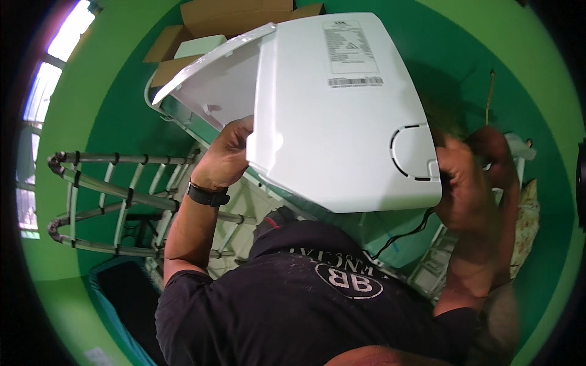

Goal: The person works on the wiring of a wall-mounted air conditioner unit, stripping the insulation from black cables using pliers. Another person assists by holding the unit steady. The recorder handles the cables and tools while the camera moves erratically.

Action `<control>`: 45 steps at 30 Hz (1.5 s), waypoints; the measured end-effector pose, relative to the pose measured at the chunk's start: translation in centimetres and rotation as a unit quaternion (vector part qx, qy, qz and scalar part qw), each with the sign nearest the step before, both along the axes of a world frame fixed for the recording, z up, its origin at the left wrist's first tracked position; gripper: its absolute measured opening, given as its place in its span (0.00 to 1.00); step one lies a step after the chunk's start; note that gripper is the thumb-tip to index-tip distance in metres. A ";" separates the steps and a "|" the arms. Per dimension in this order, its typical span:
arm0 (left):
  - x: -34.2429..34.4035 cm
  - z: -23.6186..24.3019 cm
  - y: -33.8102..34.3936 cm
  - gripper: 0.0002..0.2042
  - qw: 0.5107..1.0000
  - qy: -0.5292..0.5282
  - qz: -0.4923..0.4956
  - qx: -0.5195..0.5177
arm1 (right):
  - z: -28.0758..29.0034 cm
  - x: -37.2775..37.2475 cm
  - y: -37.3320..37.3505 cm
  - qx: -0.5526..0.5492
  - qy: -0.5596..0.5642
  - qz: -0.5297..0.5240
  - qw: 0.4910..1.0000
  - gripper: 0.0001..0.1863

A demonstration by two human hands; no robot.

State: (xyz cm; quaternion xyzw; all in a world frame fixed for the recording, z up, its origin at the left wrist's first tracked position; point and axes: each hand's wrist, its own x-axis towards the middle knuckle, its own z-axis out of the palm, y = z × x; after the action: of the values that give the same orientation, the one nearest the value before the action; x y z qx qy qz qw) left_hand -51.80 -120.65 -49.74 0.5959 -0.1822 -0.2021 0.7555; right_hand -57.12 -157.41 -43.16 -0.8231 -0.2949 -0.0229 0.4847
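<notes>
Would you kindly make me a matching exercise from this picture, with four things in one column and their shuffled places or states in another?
Things
1. Plastic casing
2. Cardboard box
3. Metal ladder
4. Wristband

Places or states
A. Brown and open, near the top of the picture
B. Black, worn on the left wrist
C. White, between the left hand and the right hand
D. Silver-coloured, at the left of the picture

Right pairs: 1-C; 2-A; 3-D; 4-B
</notes>
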 end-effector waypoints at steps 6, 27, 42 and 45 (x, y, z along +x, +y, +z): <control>0.2 -1.0 1.7 0.19 0.996 0.023 -0.052 -0.066 | 0.5 -1.5 1.2 -0.119 -0.170 -0.038 0.978 0.13; 1.2 -3.7 2.4 0.06 0.992 0.023 0.031 -0.122 | -15.3 -16.4 0.7 0.127 0.034 -0.456 0.880 0.14; 1.2 -11.2 11.9 0.01 0.983 0.094 0.022 -0.159 | -19.8 -17.8 4.3 0.132 0.048 -0.575 0.806 0.08; 1.7 -12.8 14.4 0.02 0.980 0.124 0.033 -0.154 | -16.8 -16.5 3.5 0.080 0.037 -0.605 0.792 0.09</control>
State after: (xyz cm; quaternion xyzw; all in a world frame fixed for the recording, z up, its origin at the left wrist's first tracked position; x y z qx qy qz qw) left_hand -50.09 -106.29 -62.58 0.4485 -0.0961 -0.2192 0.8612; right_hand -73.62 -153.90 -60.00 -0.7922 0.2841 -0.3040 0.4465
